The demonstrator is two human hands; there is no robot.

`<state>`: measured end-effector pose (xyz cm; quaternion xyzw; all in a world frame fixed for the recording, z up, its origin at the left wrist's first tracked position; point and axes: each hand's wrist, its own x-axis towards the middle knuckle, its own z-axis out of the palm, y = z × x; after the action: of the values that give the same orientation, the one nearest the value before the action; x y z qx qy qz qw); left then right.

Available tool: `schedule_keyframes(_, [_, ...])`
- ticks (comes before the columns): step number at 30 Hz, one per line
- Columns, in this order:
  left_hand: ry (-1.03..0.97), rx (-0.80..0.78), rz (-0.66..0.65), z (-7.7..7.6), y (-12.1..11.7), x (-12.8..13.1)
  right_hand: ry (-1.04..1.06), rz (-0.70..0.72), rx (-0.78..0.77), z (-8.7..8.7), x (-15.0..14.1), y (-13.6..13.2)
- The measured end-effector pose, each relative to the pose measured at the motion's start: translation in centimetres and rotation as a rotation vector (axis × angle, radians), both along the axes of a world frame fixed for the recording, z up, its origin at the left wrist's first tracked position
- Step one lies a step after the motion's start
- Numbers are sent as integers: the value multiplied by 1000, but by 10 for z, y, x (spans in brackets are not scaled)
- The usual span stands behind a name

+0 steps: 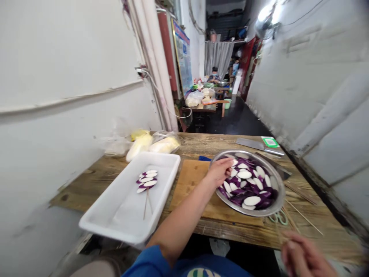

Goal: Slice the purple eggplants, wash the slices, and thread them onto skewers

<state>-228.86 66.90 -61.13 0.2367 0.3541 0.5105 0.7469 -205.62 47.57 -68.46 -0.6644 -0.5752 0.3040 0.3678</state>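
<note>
My left hand [220, 172] reaches over the near-left side of a steel bowl [281, 200], its fingers pinching a white-faced eggplant slice [234, 163]. Purple-skinned eggplant slices [252, 201] fill the bowl. At the lower right my right hand [305, 256] is smeared by motion, fingers curled around what looks like a thin wooden skewer, seen only as a faint streak. To the left, a white plastic tray [115, 215] holds two or so skewers threaded with eggplant slices [147, 181], their bare sticks pointing toward me.
The bowl rests on a wooden cutting board [190, 184]. Behind it lies a cleaver [250, 144] beside a green-framed code card [270, 142]. Scissors [279, 217] and a loose skewer [305, 218] lie at right. Bagged pale food [165, 144] sits behind the tray. A person [214, 75] sits far back.
</note>
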Motion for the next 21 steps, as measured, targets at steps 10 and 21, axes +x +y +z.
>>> schedule_keyframes(10, [24,-98,40,3,1,3,38,177,50,38,-46,3])
schedule_keyframes(21, [76,-45,-10,-1,2,2,165,245,-49,55,-59,14])
